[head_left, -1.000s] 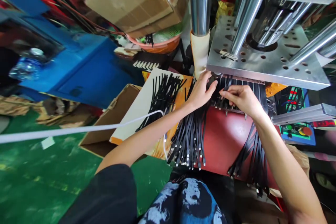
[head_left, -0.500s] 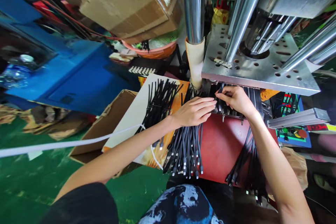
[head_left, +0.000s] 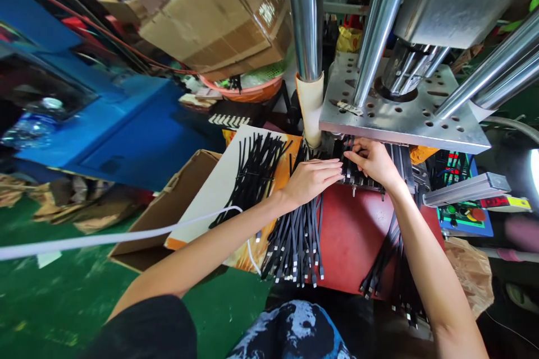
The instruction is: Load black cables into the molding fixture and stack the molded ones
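Head view: loading black cables (head_left: 295, 235) into mould (head_left: 366, 171) under steel plate (head_left: 400, 118), judging by hand positions. Left hand (head_left: 314, 179) flat, fingers extended and together, palm down on cable bunch at mould's left edge; pressing, not pinching, nothing gripped. Right hand (head_left: 373, 160) curled at mould's slots, thumb and forefinger pinched on what looks like one cable end; contact point partly hidden by knuckles, so hold looks closed but not fully confirmed. Main bunch draped from mould down over red bench (head_left: 357, 235), connector ends hanging off front edge. Second bunch (head_left: 396, 275) hanging right of right forearm. Third bunch (head_left: 256, 168) lying on card sheet (head_left: 214, 190), well left of hands. Likely mid-loading: some slots filled, exact count unclear. Next move probably calls for seating pinched end square in slot, left hand holding neighbours down against lifting. Control panel (head_left: 463, 216) at right, apart from both hands.
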The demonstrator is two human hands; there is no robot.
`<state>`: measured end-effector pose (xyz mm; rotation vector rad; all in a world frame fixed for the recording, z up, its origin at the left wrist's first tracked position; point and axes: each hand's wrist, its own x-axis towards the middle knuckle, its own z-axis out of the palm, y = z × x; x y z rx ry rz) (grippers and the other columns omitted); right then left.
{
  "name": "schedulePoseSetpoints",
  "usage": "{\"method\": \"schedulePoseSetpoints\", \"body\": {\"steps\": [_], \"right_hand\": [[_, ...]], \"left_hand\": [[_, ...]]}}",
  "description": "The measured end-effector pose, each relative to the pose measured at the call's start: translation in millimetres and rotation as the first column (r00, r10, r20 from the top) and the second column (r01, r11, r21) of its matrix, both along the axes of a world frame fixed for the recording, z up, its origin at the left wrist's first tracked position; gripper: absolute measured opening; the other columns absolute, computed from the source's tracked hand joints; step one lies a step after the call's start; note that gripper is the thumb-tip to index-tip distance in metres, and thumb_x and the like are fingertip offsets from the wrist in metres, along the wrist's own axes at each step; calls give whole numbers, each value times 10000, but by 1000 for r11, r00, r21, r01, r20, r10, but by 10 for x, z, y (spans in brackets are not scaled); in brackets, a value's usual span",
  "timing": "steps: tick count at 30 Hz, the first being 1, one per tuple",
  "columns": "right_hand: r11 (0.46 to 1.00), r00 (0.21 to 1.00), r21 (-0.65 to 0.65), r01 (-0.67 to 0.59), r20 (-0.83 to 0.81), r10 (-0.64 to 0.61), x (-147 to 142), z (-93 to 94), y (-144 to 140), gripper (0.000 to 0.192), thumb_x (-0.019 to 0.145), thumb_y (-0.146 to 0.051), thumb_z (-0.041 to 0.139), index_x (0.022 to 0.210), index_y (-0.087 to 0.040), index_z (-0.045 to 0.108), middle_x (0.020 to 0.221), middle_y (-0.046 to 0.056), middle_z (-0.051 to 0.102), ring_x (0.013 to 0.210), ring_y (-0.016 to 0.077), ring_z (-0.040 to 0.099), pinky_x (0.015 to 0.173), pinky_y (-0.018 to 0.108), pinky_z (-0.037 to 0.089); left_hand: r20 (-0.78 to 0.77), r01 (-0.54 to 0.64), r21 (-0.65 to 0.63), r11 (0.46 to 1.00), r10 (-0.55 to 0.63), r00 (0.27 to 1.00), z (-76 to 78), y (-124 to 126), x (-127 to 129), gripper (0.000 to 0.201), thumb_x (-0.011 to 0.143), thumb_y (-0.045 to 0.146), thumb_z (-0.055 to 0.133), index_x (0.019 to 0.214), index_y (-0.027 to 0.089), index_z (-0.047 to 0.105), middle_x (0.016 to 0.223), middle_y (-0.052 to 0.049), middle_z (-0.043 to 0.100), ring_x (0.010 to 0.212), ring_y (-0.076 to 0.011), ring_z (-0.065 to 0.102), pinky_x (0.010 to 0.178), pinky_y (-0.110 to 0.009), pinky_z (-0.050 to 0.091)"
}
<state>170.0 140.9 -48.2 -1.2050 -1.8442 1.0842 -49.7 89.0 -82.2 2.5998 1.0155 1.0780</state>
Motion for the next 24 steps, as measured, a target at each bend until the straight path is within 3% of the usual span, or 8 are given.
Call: {"method": "schedulePoseSetpoints", "body": {"steps": [5, 9, 12, 16, 18, 20, 22, 24], "right_hand": [[1000, 1000, 24, 1, -29, 0, 12, -15, -15, 424, 912, -482, 719, 1161, -140, 701, 766, -11, 618, 467, 95, 509, 367, 236, 382], [1000, 1000, 16, -15, -18, 16, 25, -32, -12, 396, 907, -488, 719, 1119, -154, 701, 797, 2, 649, 495, 102, 530, 379, 238, 378], [999, 1000, 27, -24, 17, 24, 2, -32, 1, 310, 912, -463, 713, 1010, -169, 704, 809, 17, 678, 512, 109, 540, 417, 246, 387], [979, 978, 154, 133, 143, -155, -37, -1, -105, 237, 916, -352, 701, 1060, -165, 723, 895, 55, 716, 585, 147, 591, 531, 294, 478], [935, 941, 311, 170, 231, -249, -29, 16, -262, 314, 950, -282, 641, 1225, -153, 723, 1055, 110, 720, 737, 196, 657, 672, 341, 550], [897, 886, 437, 69, 386, -257, -8, 26, -456, 384, 985, -183, 529, 1311, -148, 729, 1138, 153, 687, 908, 245, 678, 829, 385, 565], [890, 778, 451, -63, 580, -239, -5, 38, -614, 461, 997, -119, 446, 1349, -156, 740, 1119, 176, 665, 983, 284, 665, 890, 416, 546], [902, 640, 423, -91, 719, -272, -43, 66, -660, 508, 1011, -119, 427, 1434, -183, 700, 1106, 187, 658, 976, 307, 659, 862, 429, 533]], "left_hand": [[15, -44, 32, 999, 44, 999, -48, -10, 1, 250, 1085, 266, 582, 1156, 156, 795, 1216, -85, 819, 1227, -223, 755, 1107, -405, 617], [-190, 32, 63, 997, -19, 982, 34, -68, -70, 272, 1071, 255, 585, 1271, 130, 720, 1398, -143, 729, 1372, -268, 660, 1175, -462, 558], [-307, 26, 58, 998, -7, 952, 90, -171, -47, 449, 1028, 316, 657, 1420, 101, 616, 1502, -214, 630, 1478, -337, 549, 1211, -531, 503], [-400, -92, 50, 994, 105, 911, 122, -332, 86, 484, 1038, 303, 633, 1482, 122, 569, 1553, -227, 571, 1532, -352, 469, 1192, -531, 493], [-430, -147, 43, 988, 151, 890, 139, -404, 137, 471, 1061, 285, 583, 1504, 128, 552, 1593, -216, 538, 1552, -344, 439, 1173, -519, 496], [-460, -161, 33, 986, 158, 874, 166, -459, 162, 492, 1075, 312, 557, 1526, 118, 531, 1638, -215, 492, 1573, -350, 405, 1165, -523, 487], [-481, -159, 7, 987, 143, 865, 206, -478, 177, 552, 1072, 390, 564, 1536, 95, 522, 1671, -229, 442, 1588, -370, 372, 1191, -557, 447], [-483, -169, -27, 985, 135, 865, 259, -435, 197, 634, 1058, 481, 568, 1538, 70, 518, 1680, -238, 423, 1595, -381, 353, 1243, -600, 371]]}}
